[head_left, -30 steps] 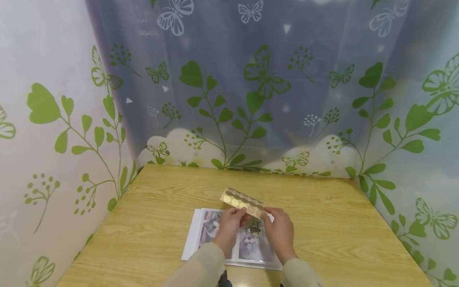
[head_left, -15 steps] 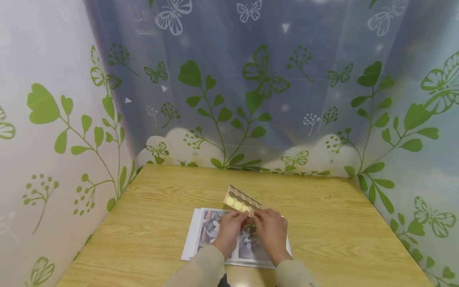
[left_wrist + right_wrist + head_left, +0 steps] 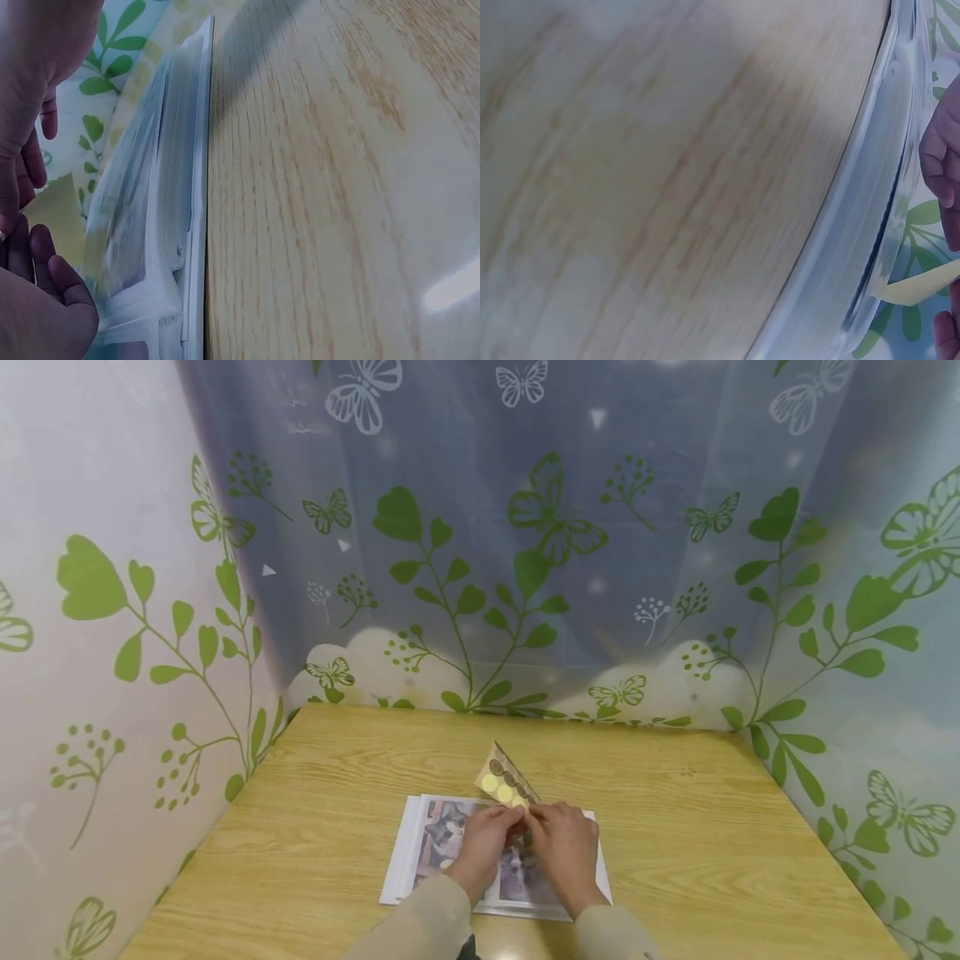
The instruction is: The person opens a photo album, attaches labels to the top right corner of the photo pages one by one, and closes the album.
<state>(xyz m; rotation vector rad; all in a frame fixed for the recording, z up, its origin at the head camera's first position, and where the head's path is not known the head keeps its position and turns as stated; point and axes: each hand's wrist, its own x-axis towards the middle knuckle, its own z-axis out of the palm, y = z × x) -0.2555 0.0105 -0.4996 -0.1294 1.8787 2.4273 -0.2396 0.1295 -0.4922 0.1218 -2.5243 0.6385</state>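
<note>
A kraft-brown sheet of round stickers [image 3: 504, 781], with dark printed circles in one row and pale yellow ones in another, tilts up above an open photo album [image 3: 399, 860]. My left hand [image 3: 483, 845] pinches its lower edge between thumb and fingers. Right beside it, my right hand [image 3: 566, 853] grips the near end of the sheet, and the fingertips of both hands nearly meet. Whether a single sticker is lifted between them is hidden. Cat photos fill the album's clear pockets, partly covered by the hands. The left wrist view shows the sheet's plain yellowish back [image 3: 56, 221].
The album lies on a wood-grain table [image 3: 675, 827]. A curtain [image 3: 480, 568] printed with green leaves and butterflies encloses the table at the back and both sides.
My right hand has shifted left, closer to my left hand. The sticker sheet has turned to a steeper slant, its far end rising. The left hand and album have barely moved.
</note>
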